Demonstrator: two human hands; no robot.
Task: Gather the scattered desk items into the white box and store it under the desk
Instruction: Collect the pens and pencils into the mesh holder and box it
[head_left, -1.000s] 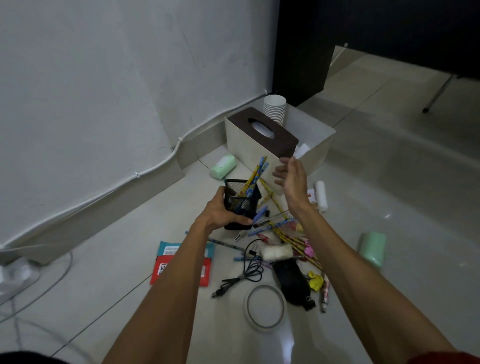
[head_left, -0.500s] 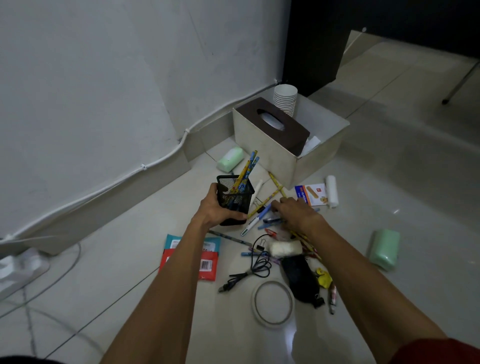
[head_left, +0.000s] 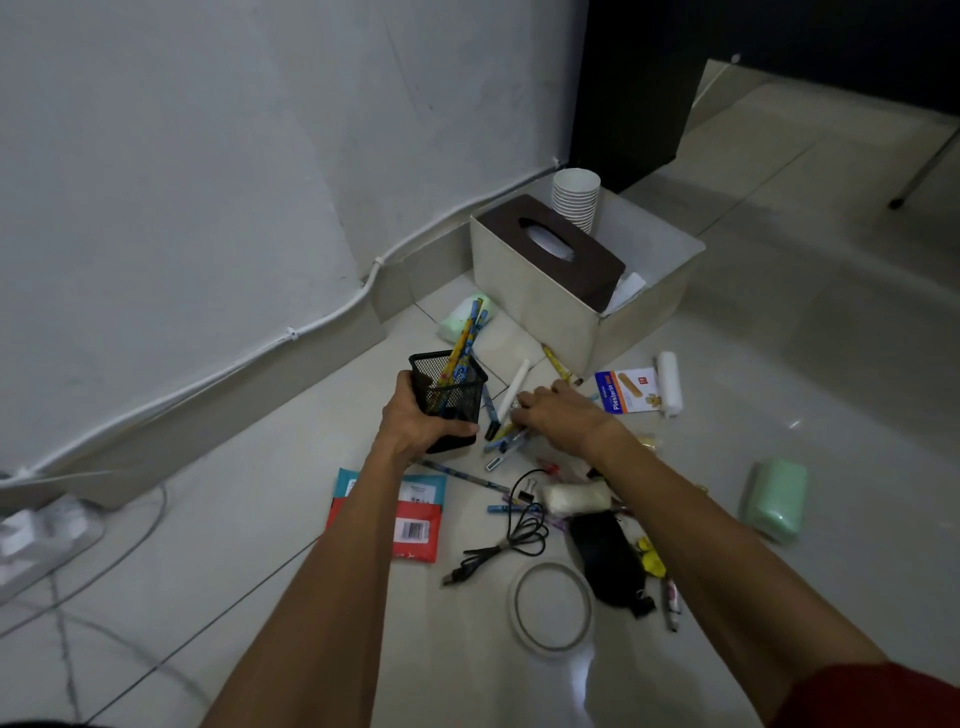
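Observation:
My left hand (head_left: 415, 423) grips a black mesh pen holder (head_left: 451, 389) with several pencils standing in it, just above the floor. My right hand (head_left: 563, 415) is down on the floor beside the holder, its fingers curled over a small bunch of pens (head_left: 506, 439). The white box (head_left: 545, 296) stands behind by the wall, holding a brown tissue box (head_left: 553, 247) and a stack of paper cups (head_left: 575, 200). More pens and pencils (head_left: 558, 364) lie scattered around my right hand.
On the tiles lie a plaster box (head_left: 626, 389), a white roll (head_left: 669, 382), two green packs (head_left: 774, 499) (head_left: 457, 319), red and teal packets (head_left: 415, 525), a black cable (head_left: 511, 540), a tape ring (head_left: 553, 605), a black pouch (head_left: 608, 556). A power strip (head_left: 36, 535) sits left.
My right hand dropped from in front of the box down to the pens on the floor and closed over them. The left hand kept hold of the pen holder.

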